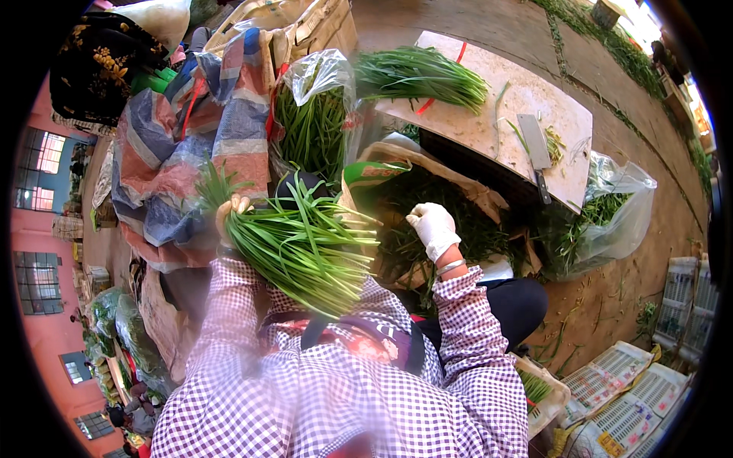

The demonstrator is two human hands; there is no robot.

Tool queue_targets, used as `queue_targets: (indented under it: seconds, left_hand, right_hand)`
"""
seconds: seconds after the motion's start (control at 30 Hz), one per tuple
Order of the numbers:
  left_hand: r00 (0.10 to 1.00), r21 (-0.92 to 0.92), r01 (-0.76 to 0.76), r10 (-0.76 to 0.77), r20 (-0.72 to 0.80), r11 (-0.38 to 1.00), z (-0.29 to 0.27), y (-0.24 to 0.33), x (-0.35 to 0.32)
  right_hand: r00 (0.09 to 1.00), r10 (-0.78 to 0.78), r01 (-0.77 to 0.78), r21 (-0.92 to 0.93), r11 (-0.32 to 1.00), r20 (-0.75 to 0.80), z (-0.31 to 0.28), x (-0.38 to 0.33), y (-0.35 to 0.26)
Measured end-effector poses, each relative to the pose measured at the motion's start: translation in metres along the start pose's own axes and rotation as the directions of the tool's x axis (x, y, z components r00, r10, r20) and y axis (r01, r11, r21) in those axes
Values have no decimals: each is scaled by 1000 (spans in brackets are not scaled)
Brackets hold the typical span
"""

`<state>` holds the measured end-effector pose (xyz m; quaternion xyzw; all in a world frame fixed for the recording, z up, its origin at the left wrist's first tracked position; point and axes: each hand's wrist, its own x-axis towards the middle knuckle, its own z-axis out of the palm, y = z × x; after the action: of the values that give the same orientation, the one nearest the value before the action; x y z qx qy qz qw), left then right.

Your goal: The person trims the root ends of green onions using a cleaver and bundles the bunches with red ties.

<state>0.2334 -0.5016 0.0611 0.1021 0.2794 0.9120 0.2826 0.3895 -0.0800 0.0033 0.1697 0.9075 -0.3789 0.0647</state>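
A thick bunch of garlic chives (305,248) lies across my lap side, its pale cut stems fanned to the right. My left hand (233,215) is wrapped round the leafy end, with some leaf tips sticking out beyond the fingers. My right hand (433,229), in a white glove and with a bracelet at the wrist, is raised over an open sack (489,200) of loose green leaf scraps. Its fingers are curled together, and anything pinched in them is too small or hidden to make out. The two hands are apart, and the right one does not touch the bunch.
Beyond the sack stands a board-topped table (519,99) with another chive bunch (427,76), a red tie and a cleaver (534,143). Clear bags of greens (313,126) stand ahead and at the right. A striped woven sheet (183,168) lies left; plastic crates (634,408) sit lower right.
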Motion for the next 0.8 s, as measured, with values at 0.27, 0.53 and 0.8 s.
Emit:
queue_targets:
  seconds: [0.27,0.53,0.8]
  left_hand:
    - [1000,39,-14,15,-16,999,3,-1,3]
    - [1000,26,-5,5,5,1000,0,-1,0]
    - [998,57,-38,40,-41,998,8,-7,4]
  right_hand:
    - [964,-263,181,617,766,43,-3,-12,-54]
    - [983,-92,-71,792,606,159,-8,-25,-67]
    - [991,51,-131,937,324,121,28,-13,-48]
